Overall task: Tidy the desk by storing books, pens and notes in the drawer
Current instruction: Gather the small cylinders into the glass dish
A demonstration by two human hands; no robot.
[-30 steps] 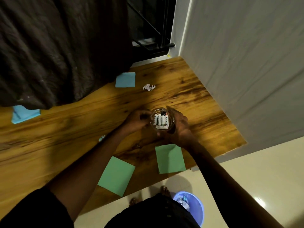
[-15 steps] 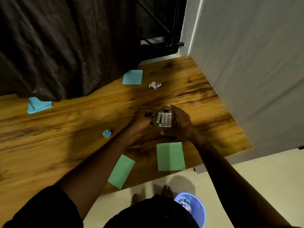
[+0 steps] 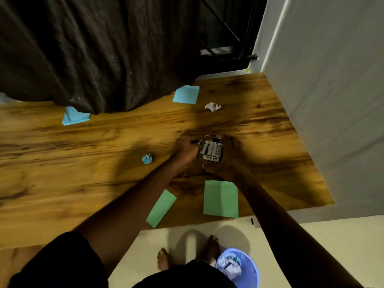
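Round the glass (image 3: 205, 138) of "Heybright" batteries (image 3: 211, 148), our right hand (image 3: 230, 163) grips; our left hand (image 3: 186, 148) curls at its rim, hold unclear.

Short black sleeve (image 3: 62, 258) on the left arm; forearms (image 3: 133, 196) bare; dark garment (image 3: 187, 275) below; feet (image 3: 164, 259) bare.

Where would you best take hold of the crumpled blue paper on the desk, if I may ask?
Pinch the crumpled blue paper across its middle, coming straight down from above. It is a small bunched lump standing off the desk with bare wood around it, so fingertips can probably close on opposite sides. The right hand grips the glass, so the left hand seems likelier.
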